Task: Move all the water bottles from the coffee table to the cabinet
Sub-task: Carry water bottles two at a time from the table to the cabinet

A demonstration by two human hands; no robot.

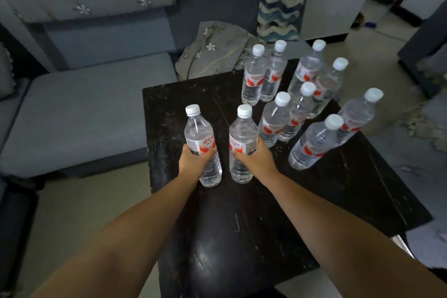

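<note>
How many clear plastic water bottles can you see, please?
10. One in the left hand, one in the right hand, eight standing free on the black coffee table, back right. None seems hidden.

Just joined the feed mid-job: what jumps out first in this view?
Two bare hands at the near middle of the black coffee table, each gripping an upright water bottle: the left hand holds one bottle, the right hand another. Behind them, toward the far right corner, a cluster of eight more capped bottles stands untouched.
</note>
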